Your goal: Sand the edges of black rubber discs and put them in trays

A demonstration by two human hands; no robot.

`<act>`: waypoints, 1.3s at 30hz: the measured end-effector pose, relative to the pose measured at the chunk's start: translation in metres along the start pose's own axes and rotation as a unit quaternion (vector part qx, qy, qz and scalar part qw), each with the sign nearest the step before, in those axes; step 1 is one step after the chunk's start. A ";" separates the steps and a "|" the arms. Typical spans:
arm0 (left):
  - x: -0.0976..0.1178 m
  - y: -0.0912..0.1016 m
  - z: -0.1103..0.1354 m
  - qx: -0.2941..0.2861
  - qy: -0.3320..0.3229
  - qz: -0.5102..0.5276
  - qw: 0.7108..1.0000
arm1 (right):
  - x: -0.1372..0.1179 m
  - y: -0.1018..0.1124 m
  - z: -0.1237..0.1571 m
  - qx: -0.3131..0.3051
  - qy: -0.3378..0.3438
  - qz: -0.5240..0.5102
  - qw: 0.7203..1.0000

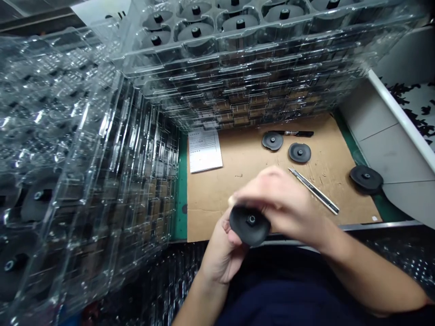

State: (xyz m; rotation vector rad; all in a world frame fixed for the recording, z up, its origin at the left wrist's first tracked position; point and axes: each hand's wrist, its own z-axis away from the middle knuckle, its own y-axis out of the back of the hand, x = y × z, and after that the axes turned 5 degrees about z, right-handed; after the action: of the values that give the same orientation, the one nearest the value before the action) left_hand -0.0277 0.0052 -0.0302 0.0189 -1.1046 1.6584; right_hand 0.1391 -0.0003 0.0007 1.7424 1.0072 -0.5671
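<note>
1. Cardboard point(217, 190) lies beside stacked clear trays point(238, 77), which stand at left and back, off the work area.
2. Left hand point(220, 258) and right hand point(278, 199) clamp a black disc point(250, 225) between them above the cardboard, hub up, seemingly tilted for inspection; blur hides the exact grip.

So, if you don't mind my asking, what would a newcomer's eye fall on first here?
Towering stacks of clear plastic trays fill the top and left of the view, their cells holding round black discs. At centre, the person's right hand and left hand hold a matte black round disc above a brown cardboard sheet, with a slim silver utility knife lying to its right.
</note>
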 end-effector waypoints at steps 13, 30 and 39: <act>-0.001 0.009 -0.011 -0.009 -0.077 0.035 0.996 | 0.060 -0.057 0.090 -0.079 -0.314 0.085 0.942; -0.009 0.007 -0.011 0.002 -0.086 0.023 0.996 | -0.012 -0.023 0.012 0.055 -0.148 -0.040 0.987; -0.003 0.000 -0.005 0.020 -0.113 0.011 0.993 | -0.022 -0.023 0.007 0.028 -0.073 0.014 0.997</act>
State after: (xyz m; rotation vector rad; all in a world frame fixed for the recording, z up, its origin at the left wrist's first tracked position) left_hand -0.0235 0.0067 -0.0344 0.2248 -1.2443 1.7291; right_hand 0.1082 -0.0116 0.0028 1.7351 0.8721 -0.7002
